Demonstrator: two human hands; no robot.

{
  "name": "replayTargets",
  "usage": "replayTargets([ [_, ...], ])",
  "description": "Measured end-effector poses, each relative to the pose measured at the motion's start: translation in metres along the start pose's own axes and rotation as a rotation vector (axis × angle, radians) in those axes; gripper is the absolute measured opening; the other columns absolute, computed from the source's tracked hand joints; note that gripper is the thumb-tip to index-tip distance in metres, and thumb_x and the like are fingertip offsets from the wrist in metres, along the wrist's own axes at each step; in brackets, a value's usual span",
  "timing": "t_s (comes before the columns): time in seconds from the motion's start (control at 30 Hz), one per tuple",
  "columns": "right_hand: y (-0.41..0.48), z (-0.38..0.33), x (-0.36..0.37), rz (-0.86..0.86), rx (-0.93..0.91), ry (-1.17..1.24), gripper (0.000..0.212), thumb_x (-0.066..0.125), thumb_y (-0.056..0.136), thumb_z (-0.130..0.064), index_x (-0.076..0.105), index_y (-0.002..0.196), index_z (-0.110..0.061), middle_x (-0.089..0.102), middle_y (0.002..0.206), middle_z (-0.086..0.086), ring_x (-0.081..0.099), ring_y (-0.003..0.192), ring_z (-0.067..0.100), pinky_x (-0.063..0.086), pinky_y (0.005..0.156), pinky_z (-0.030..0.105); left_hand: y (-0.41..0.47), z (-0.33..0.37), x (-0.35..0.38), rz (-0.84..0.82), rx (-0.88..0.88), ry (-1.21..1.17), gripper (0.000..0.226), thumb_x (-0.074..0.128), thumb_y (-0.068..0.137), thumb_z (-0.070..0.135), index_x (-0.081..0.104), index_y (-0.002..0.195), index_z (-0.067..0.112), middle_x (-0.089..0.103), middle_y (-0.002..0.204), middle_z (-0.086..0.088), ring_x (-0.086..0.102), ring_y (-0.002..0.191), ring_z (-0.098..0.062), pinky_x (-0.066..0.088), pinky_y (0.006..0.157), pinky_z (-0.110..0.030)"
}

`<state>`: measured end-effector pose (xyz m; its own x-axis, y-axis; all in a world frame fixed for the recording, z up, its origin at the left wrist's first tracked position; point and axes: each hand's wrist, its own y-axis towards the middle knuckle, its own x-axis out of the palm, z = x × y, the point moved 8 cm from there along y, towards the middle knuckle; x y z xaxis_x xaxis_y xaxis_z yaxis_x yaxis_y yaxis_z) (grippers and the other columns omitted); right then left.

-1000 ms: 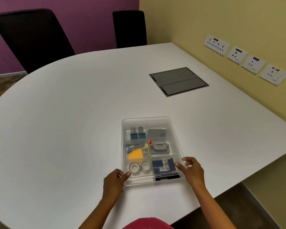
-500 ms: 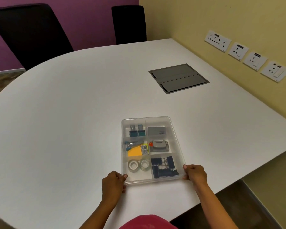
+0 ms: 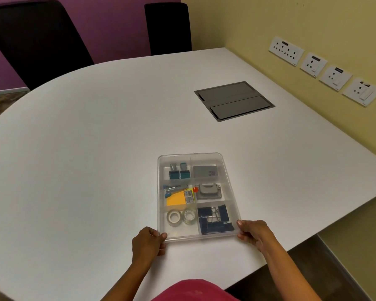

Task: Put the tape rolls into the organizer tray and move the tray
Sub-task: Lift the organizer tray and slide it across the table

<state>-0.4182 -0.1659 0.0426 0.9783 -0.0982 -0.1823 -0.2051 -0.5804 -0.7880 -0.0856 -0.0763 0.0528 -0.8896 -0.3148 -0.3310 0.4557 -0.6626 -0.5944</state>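
A clear plastic organizer tray point(image 3: 226, 170) rests on the white table point(image 3: 85, 159) close to the front edge. Two clear tape rolls point(image 3: 174, 217) point(image 3: 189, 216) lie side by side in its near-left compartment. Other compartments hold binder clips, a stapler, orange sticky notes, a hole punch and a grey box. My left hand point(image 3: 147, 242) grips the tray's near-left corner. My right hand point(image 3: 253, 233) grips the near-right corner.
A grey cable hatch point(image 3: 233, 101) is set flush into the table at the far right. Two black chairs point(image 3: 37, 40) point(image 3: 167, 27) stand behind the table. Wall sockets point(image 3: 326, 68) line the yellow wall on the right.
My right hand has closed on the tray's near-right corner. A black pen-like item at the tray's front edge is no longer seen. The tray has barely shifted.
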Motion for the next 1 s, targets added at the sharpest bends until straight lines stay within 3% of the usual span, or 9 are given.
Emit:
replayTargets([
  [0.13,0.000,-0.002,0.003,-0.052,0.074,-0.019,0.008,0.067,0.082,0.004,0.059,0.078,0.006,0.056,0.072,0.017,0.055,0.065,0.024,0.054,0.039,0.026,0.005,-0.005,0.001,-0.029,-0.036,-0.031,0.015,0.066,0.084,0.003,0.053,0.080,-0.001,0.061,0.071,-0.016,0.062,0.057,-0.027,0.057,0.054,-0.033],
  [0.33,0.004,-0.005,0.002,-0.080,0.088,-0.065,0.009,0.068,0.080,0.003,0.060,0.081,0.006,0.057,0.075,0.017,0.056,0.068,0.024,0.058,0.047,0.030,0.015,-0.010,0.004,-0.101,-0.107,-0.008,0.021,0.064,0.086,0.006,0.049,0.072,0.004,0.059,0.071,-0.015,0.061,0.059,-0.022,0.053,0.044,-0.026],
  [0.53,0.020,-0.026,0.002,-0.026,-0.108,-0.351,0.018,0.075,0.078,-0.009,0.060,0.070,-0.002,0.058,0.065,0.012,0.054,0.059,0.020,0.054,0.057,0.029,0.028,0.004,0.001,-0.162,-0.119,0.185,0.027,0.067,0.085,0.026,0.055,0.069,0.008,0.063,0.075,-0.012,0.061,0.067,-0.024,0.054,0.054,-0.028],
  [0.73,0.047,-0.076,0.024,0.057,-0.216,-0.417,0.021,0.073,0.081,-0.021,0.061,0.073,-0.006,0.066,0.083,0.017,0.059,0.070,0.025,0.054,0.086,0.044,0.073,0.052,0.000,-0.099,0.004,0.167,0.020,0.065,0.087,0.024,0.054,0.078,0.010,0.062,0.075,-0.008,0.059,0.067,-0.021,0.054,0.060,-0.030],
  [1.0,0.090,-0.155,0.063,0.058,-0.233,-0.379,0.021,0.075,0.079,-0.020,0.059,0.071,-0.009,0.067,0.099,0.023,0.062,0.082,0.031,0.053,0.087,0.044,0.149,0.118,0.009,-0.100,0.072,0.129,0.018,0.063,0.088,0.022,0.050,0.079,0.013,0.058,0.087,-0.009,0.056,0.070,-0.017,0.048,0.054,-0.023],
])
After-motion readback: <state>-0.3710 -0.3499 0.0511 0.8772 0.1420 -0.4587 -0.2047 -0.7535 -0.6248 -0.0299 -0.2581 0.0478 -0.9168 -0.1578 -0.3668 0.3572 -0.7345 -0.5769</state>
